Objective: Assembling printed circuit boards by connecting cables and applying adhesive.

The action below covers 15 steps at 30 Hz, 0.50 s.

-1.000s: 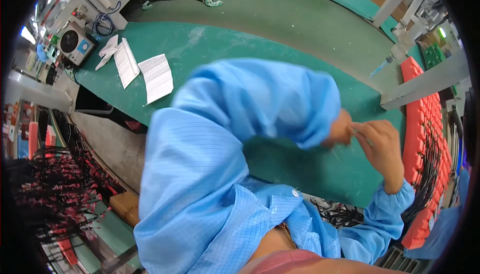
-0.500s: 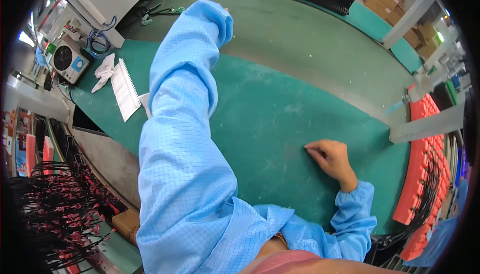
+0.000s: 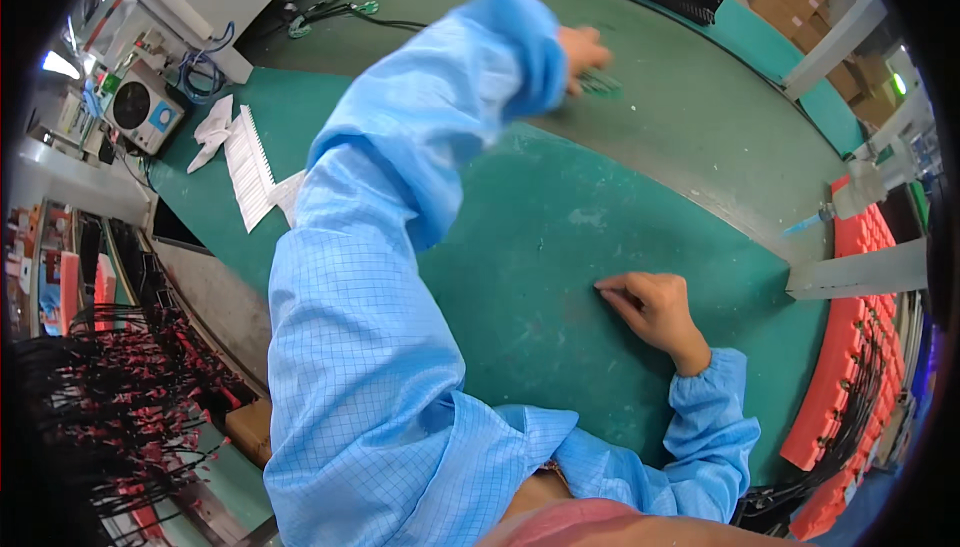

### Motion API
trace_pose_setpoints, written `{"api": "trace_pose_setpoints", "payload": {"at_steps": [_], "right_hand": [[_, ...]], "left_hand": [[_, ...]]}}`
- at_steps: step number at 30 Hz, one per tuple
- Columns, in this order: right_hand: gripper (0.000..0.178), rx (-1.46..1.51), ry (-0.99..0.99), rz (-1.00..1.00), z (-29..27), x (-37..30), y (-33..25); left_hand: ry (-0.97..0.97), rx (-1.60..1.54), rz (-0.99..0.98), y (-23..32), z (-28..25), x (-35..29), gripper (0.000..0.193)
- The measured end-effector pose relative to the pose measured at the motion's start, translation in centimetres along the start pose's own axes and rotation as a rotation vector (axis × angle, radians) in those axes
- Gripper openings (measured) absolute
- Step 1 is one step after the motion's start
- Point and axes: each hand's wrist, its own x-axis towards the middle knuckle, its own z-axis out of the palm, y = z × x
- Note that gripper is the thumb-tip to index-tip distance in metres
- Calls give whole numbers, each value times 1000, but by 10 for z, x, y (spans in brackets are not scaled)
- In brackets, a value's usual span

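Observation:
My left hand (image 3: 585, 55) reaches far out over the dull green band (image 3: 720, 117) beyond the table, its fingers smeared by motion. Just under the fingers is a small green piece (image 3: 602, 84), blurred; whether I hold it cannot be told. To the left on that band lies a dark cable (image 3: 395, 23) with green ends, partly hidden by my sleeve. My right hand (image 3: 655, 309) rests on the green tabletop (image 3: 540, 317), thumb and fingers drawn together, with nothing visible in them.
White spiral-bound sheets (image 3: 247, 172) and a crumpled white cloth (image 3: 212, 132) lie on the table's left. A grey fan unit (image 3: 145, 107) stands behind them. Bundled black wires with red ends (image 3: 130, 407) fill the lower left. Red foam strips (image 3: 825, 377) and a grey post (image 3: 865, 269) border the right.
My left arm has swung to the right across the far band, bringing the hand and a blurred green piece into sight. The right hand stays nearly in place.

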Motion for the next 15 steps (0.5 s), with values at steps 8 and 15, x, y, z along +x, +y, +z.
{"api": "trace_pose_setpoints", "payload": {"at_steps": [8, 15], "right_hand": [[11, 191, 162, 21, 1, -14, 4], [18, -262, 394, -559, -34, -50, -17]], "left_hand": [[15, -161, 355, 197, -27, 16, 59], [-164, -616, 370, 266, -6, 10, 66]]}}
